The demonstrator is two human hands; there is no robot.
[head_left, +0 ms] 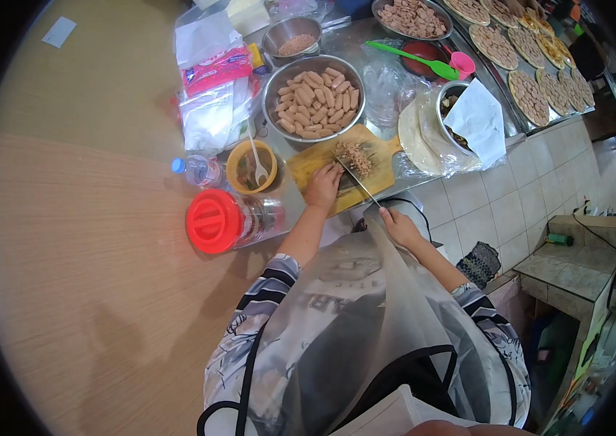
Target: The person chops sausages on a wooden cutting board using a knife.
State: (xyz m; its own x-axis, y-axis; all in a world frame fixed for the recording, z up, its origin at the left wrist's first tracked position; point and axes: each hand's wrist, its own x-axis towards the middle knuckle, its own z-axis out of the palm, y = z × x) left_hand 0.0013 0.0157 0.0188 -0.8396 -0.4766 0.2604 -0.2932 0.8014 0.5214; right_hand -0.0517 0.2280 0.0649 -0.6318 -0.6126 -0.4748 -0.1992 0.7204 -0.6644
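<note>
wooden paddle-shaped board [304, 166] carries crumbly brown mince [355, 158]. right hand [399, 225] clenches knife [360, 183]; left hand [324, 186] at blade tip, grip unclear.

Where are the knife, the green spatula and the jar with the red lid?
Knife [358, 182]: head view, on the middle of its blade.
Green spatula [442, 70]: head view, on its broad end.
Red-lidded jar [211, 221]: head view, on its lid.

One knife [358, 182], one board [380, 175], one bottle [203, 171]
</note>
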